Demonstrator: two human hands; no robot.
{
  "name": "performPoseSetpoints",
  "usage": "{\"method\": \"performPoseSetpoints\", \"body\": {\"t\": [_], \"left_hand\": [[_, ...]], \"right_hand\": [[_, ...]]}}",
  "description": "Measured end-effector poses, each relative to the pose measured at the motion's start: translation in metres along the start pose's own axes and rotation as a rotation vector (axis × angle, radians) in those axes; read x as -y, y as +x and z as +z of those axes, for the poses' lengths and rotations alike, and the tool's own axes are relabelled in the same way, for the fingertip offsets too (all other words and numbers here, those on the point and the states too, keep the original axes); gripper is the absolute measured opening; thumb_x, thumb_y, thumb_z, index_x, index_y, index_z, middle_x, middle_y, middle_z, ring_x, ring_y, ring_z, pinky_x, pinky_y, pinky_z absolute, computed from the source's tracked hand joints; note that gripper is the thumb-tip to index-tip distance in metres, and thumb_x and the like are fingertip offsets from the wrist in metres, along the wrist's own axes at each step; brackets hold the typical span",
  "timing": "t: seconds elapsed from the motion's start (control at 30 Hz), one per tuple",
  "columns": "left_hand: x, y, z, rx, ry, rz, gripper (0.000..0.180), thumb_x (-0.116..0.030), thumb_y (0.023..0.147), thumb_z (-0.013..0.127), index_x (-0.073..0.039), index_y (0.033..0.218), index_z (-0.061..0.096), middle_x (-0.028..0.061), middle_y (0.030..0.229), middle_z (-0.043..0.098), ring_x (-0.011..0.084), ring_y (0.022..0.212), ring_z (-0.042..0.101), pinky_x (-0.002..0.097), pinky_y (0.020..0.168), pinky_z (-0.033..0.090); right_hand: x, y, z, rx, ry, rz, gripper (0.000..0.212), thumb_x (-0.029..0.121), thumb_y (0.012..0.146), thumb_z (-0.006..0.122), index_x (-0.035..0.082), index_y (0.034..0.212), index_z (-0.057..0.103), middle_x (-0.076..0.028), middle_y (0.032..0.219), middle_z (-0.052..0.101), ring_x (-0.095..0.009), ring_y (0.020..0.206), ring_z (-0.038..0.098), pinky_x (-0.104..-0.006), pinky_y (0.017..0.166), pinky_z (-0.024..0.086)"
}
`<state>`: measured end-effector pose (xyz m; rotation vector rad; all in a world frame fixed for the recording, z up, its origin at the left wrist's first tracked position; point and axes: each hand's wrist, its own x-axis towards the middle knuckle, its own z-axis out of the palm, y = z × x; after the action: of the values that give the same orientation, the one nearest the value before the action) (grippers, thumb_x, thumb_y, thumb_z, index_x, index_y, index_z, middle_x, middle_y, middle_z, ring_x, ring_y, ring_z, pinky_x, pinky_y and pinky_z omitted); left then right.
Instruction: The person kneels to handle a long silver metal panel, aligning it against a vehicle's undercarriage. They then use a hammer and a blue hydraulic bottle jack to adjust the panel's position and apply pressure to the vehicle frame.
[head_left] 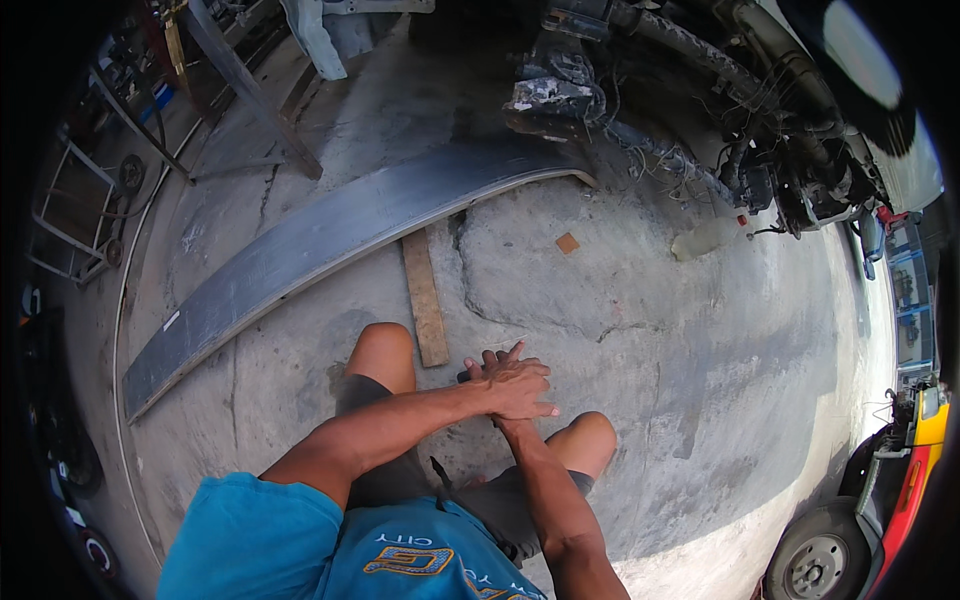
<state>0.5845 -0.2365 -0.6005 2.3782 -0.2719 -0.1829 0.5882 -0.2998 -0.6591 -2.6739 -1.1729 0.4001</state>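
Note:
My left hand reaches across from the left and lies over my right hand and wrist, its fingers spread apart. Beneath it, my right hand is mostly covered; only a few bent fingers show, with a small dark thing beside them that I cannot make out. Both hands are above the concrete floor, between my bent knees. Just past them lies a flat wooden board, its far end meeting the edge of a long grey metal panel. That panel stretches across the floor and has a bent far end.
A stripped vehicle underside with hanging wires stands at the far right. A small brown square piece lies on the cracked floor. Metal stand legs and a wheeled cart frame are at left; a red and yellow vehicle is at right.

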Motion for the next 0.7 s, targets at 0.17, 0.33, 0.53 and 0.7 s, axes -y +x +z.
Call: {"method": "performPoseSetpoints", "body": {"t": [0.17,0.33,0.53,0.7], "left_hand": [[0.001,0.008,-0.020,0.279,-0.064,0.020,0.064,-0.061,0.090,0.057,-0.003,0.103,0.081,0.0220,0.114,0.074,0.0356,0.124,0.061,0.0570,0.126,0.020],[-0.002,-0.001,0.009,-0.148,-0.044,-0.265,0.060,-0.056,0.092,0.054,-0.002,0.091,0.082,0.0220,0.113,0.075,0.0407,0.123,0.060,0.0552,0.119,0.030],[0.010,0.002,-0.010,-0.030,-0.080,0.083,0.056,-0.051,0.093,0.055,-0.002,0.090,0.082,0.0229,0.115,0.074,0.0436,0.125,0.058,0.0553,0.117,0.034],[0.018,-0.001,-0.007,-0.022,-0.086,0.094,0.050,-0.047,0.094,0.056,-0.003,0.094,0.082,0.0214,0.114,0.074,0.0417,0.126,0.058,0.0550,0.117,0.035]], "right_hand": [[-0.008,0.000,-0.004,-0.019,-0.018,0.005,0.056,0.053,0.103,0.057,0.004,0.130,0.062,-0.019,0.126,0.066,-0.038,0.121,0.061,-0.0520,0.103,0.046],[-0.009,0.001,-0.009,-0.034,-0.023,0.007,0.059,0.055,0.102,0.057,0.005,0.133,0.061,-0.018,0.129,0.065,-0.037,0.124,0.059,-0.0519,0.105,0.044],[-0.015,0.001,-0.018,-0.102,-0.031,0.002,0.062,0.057,0.102,0.056,0.006,0.136,0.060,-0.017,0.133,0.064,-0.037,0.129,0.057,-0.0518,0.108,0.043],[-0.007,-0.003,0.006,0.095,-0.043,0.062,0.080,0.069,0.099,0.050,0.012,0.154,0.047,-0.013,0.152,0.050,-0.040,0.147,0.039,-0.0603,0.119,0.028]]}}
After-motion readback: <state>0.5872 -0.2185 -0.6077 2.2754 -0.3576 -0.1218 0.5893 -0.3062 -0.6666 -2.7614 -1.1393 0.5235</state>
